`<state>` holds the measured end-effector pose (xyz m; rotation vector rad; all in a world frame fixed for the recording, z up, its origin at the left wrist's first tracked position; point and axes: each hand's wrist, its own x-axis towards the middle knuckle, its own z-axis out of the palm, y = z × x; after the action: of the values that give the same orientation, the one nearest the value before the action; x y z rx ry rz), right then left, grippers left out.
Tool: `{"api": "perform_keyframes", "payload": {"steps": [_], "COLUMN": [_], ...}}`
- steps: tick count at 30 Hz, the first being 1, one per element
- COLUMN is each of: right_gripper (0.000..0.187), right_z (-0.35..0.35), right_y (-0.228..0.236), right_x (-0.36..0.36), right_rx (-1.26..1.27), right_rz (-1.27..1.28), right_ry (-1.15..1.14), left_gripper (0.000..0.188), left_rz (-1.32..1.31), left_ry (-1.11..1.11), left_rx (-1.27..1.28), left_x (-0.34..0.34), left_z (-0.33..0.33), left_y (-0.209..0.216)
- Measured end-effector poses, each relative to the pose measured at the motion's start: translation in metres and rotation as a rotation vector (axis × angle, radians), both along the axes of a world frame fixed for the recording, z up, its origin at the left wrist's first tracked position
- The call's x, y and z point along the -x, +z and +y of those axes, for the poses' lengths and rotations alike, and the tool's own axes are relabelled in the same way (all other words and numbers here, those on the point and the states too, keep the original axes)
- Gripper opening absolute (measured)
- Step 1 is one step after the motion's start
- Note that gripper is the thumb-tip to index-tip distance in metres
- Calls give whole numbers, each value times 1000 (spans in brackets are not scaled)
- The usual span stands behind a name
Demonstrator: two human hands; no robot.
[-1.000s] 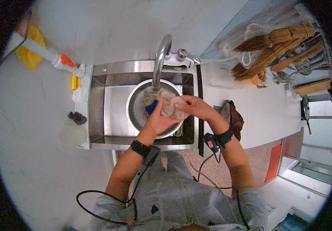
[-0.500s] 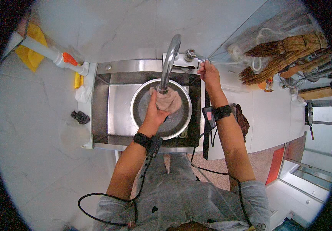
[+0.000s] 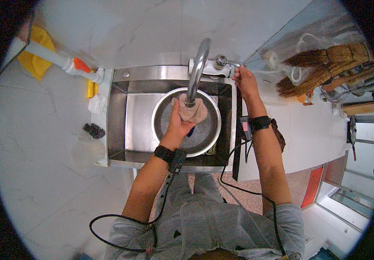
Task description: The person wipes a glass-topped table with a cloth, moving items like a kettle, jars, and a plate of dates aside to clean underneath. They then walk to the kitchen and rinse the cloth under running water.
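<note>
A pinkish-beige cloth [image 3: 198, 114] lies crumpled in my left hand [image 3: 179, 130], with the thumb along its left side and the other fingers beneath it. I hold it directly under the outlet of the curved chrome faucet [image 3: 198, 65]. Below both is a round metal basin [image 3: 217, 130] with a pale rim, standing in the steel sink [image 3: 140, 117]. My right hand [image 3: 247, 83] is up at the wall, its fingers closed round the end of the faucet's lever [image 3: 235, 63]. Whether water is running I cannot tell.
A white pipe with an orange valve handle [image 3: 81, 65] and a yellow cloth [image 3: 39, 54] are at left. Dark mesh scourer [image 3: 94, 130] sits beside the sink. Straw brushes [image 3: 325, 60] hang at right above a white counter [image 3: 304, 130]. Black cables trail from both wristbands.
The whole view has shifted slightly, so the sink sits further right. The cloth looks a little more bunched under the outlet. My right hand keeps its grip at the lever.
</note>
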<state>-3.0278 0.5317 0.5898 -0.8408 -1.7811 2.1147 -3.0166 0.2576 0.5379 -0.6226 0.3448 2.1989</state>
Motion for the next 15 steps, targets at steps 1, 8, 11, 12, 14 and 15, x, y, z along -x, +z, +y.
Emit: {"api": "perform_keyframes", "payload": {"steps": [1, 8, 11, 12, 14, 15], "right_gripper": [34, 33, 33, 33, 34, 34], "right_z": [1, 9, 11, 11, 11, 11], "right_y": [0, -2, -1, 0, 2, 3], "right_x": [-1, -4, -6, -6, -7, -7], "right_rx": [9, 12, -48, -45, -52, -39], "right_rz": [-4, 8, 17, 16, 26, 22], "right_ry": [6, 39, 61, 66, 53, 53], "left_gripper": [49, 50, 53, 53, 55, 55], "left_rz": [8, 32, 50, 64, 21, -16], "left_ry": [4, 28, 28, 26, 24, 26], "left_rx": [-21, -67, -98, -118, -73, -54], "left_x": [0, -3, -5, -5, -6, -6], "left_z": [0, 4, 5, 5, 5, 5], "left_y": [-1, -7, -9, -9, -8, -8]}}
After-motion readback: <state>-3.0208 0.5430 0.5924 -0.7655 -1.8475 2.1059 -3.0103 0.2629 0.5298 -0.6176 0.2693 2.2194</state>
